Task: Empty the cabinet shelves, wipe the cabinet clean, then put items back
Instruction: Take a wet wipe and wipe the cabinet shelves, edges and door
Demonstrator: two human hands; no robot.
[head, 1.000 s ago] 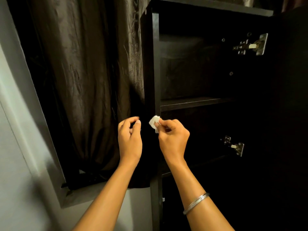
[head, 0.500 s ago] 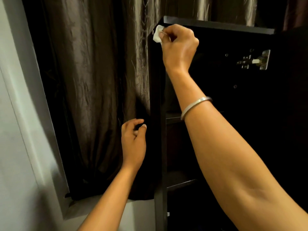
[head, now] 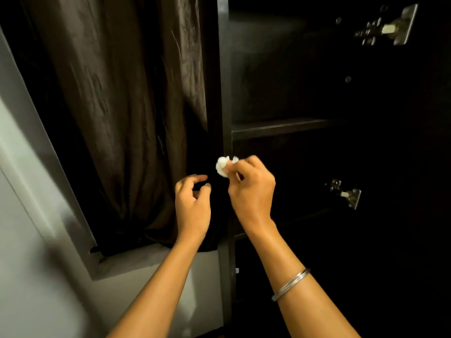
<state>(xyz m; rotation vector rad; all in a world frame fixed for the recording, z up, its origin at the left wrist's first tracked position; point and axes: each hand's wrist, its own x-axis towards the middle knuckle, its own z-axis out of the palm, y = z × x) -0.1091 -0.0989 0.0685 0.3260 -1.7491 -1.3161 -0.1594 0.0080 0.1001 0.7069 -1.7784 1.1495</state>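
Cabinet (head: 225,98) edge, right hand (head: 251,191) pinching white wad (head: 222,165), left hand (head: 192,206) loose

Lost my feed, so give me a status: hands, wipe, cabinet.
Right hand pinches small white crumpled wipe against dark cabinet's front left edge. Left hand free, fingers loosely curled. Visible shelves bare; nothing blocking.

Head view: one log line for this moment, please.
stage: wiping | right hand: pinches white wad at cabinet front edge | left hand: empty
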